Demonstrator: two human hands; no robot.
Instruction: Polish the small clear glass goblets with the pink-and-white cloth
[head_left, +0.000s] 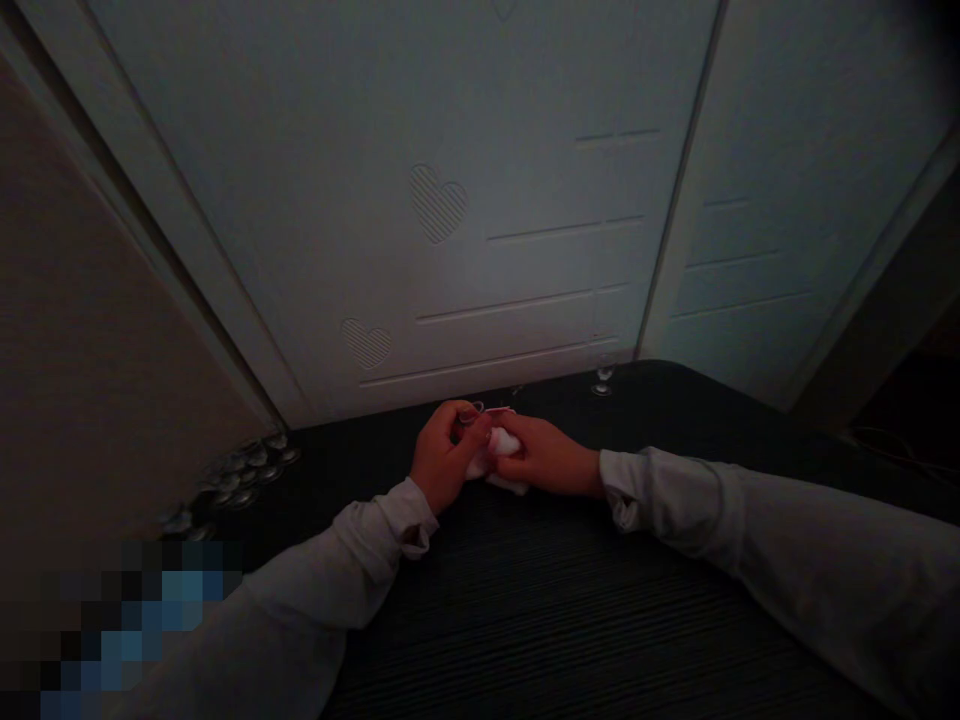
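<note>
My left hand [448, 452] and my right hand [547, 452] meet over the dark table, close to its far edge. Between them is a small white, soft-looking bundle [504, 441] with a pinkish tint, like wadded cloth or tissue; dim light hides its exact kind. The fingers of both hands are closed around it, the left thumb pressing from the left side. A thin pale loop [472, 411] shows by the left fingertips, and a narrow pinkish strip [499, 410] lies just beyond them. Part of the white material hangs below the right fingers.
The dark, grained table [540, 610] meets a pale cabinet panel [300, 200] with carved hearts and lines. A small clear stemmed glass [602, 378] stands at the back right. Several similar clear glass pieces [236, 475] crowd the left edge. The lower left corner is pixelated.
</note>
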